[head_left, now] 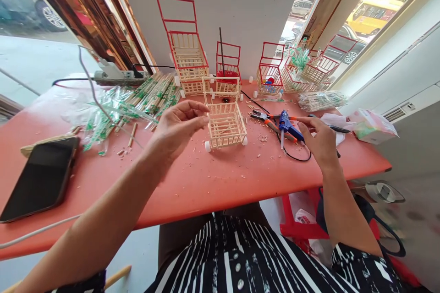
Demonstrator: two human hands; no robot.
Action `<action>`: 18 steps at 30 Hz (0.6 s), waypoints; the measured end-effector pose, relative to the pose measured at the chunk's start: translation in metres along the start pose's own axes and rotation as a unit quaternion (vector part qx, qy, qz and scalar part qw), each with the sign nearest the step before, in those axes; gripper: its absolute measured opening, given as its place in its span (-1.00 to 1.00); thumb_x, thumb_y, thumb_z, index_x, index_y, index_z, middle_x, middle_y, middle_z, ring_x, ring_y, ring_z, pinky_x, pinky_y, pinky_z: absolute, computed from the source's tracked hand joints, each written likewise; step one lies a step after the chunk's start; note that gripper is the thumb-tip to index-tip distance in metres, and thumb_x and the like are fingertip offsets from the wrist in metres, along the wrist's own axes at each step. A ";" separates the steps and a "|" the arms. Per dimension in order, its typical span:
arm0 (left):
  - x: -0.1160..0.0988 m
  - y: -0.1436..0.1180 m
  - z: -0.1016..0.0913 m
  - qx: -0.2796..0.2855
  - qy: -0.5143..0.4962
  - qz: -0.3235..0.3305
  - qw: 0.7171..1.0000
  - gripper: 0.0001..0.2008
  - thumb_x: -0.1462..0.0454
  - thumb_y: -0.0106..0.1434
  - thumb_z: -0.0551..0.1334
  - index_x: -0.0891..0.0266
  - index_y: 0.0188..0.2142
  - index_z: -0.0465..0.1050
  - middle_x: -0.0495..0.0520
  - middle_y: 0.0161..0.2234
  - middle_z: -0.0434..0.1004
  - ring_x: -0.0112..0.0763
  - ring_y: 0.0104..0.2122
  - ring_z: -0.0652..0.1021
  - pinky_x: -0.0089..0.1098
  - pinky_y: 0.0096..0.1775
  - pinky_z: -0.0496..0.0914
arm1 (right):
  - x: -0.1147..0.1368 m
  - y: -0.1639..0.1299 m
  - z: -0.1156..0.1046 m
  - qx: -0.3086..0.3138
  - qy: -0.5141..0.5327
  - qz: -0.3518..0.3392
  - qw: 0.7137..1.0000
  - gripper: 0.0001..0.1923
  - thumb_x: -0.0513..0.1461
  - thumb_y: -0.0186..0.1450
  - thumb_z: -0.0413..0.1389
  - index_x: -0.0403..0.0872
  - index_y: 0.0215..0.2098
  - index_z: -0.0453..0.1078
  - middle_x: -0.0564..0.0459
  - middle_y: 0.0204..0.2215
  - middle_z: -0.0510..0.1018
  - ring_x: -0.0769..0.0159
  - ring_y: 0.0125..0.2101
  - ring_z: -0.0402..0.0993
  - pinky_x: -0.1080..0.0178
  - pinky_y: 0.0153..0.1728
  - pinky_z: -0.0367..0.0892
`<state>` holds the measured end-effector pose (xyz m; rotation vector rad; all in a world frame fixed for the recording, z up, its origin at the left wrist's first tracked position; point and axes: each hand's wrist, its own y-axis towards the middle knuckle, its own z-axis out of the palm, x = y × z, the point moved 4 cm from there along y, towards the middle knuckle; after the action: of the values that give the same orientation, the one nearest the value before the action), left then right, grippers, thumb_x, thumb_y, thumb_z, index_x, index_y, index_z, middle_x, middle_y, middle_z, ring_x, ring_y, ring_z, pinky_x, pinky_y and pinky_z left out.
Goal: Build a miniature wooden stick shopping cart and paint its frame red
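A small shopping cart made of pale wooden sticks, with white wheels, stands on the table before me. My left hand is at the cart's upper left edge, thumb and index finger closing on the rim. On the right, my right hand pinches the end of one orange handle of the pliers, whose jaws point left. A blue glue gun lies across the pliers, nozzle toward me with a pale stick at it. Part of the gun is hidden by the pliers and my hand.
Finished carts with red trim, such as a tall one, line the wall. Wrapped stick bundles lie left, near a power strip and phone. A tissue pack sits right. Stick scraps and a black cable litter the red table.
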<state>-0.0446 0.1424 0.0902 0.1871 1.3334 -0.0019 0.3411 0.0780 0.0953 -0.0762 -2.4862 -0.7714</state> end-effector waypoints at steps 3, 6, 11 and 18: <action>0.014 -0.008 0.012 0.064 -0.119 -0.066 0.989 -0.63 0.23 -0.08 0.71 0.17 -0.32 0.67 -0.02 -0.38 0.62 -0.47 -0.40 0.57 -0.41 -0.28 0.52 | 0.066 0.001 0.014 0.003 0.062 -0.135 0.989 -0.79 -0.11 0.51 0.24 0.04 -0.06 0.72 -0.04 -0.15 0.80 0.17 -0.21 0.68 0.12 -0.09 0.56; 0.024 -0.012 0.017 0.115 -0.199 -0.091 0.969 -0.57 0.17 -0.09 0.78 0.19 -0.32 0.69 -0.01 -0.39 0.66 -0.49 -0.39 0.59 -0.46 -0.28 0.55 | 0.129 -0.001 0.040 0.055 0.139 -0.249 0.957 -0.84 -0.11 0.55 0.27 0.05 -0.02 0.69 0.01 -0.16 0.78 0.22 -0.18 0.69 0.17 -0.07 0.53; 0.028 -0.010 0.012 0.114 -0.249 -0.110 0.955 -0.58 0.20 -0.10 0.80 0.19 -0.34 0.69 -0.04 -0.35 0.71 -0.53 -0.37 0.65 -0.51 -0.22 0.59 | 0.184 -0.003 0.072 0.099 0.179 -0.365 0.908 -0.84 -0.15 0.58 0.24 0.07 0.05 0.64 0.00 -0.10 0.77 0.18 -0.08 0.69 0.13 -0.02 0.50; 0.028 -0.013 0.013 0.116 -0.279 -0.128 0.945 -0.62 0.22 -0.07 0.79 0.18 -0.29 0.76 -0.03 -0.30 0.75 -0.53 -0.35 0.68 -0.52 -0.21 0.61 | 0.191 -0.007 0.081 0.078 0.185 -0.361 0.911 -0.88 -0.18 0.59 0.20 0.08 -0.08 0.61 0.00 -0.16 0.77 0.17 -0.14 0.67 0.08 -0.06 0.51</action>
<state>-0.0264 0.1308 0.0640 0.1929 0.7789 -0.4074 0.1372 0.0969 0.1315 1.0032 -2.1681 -0.7631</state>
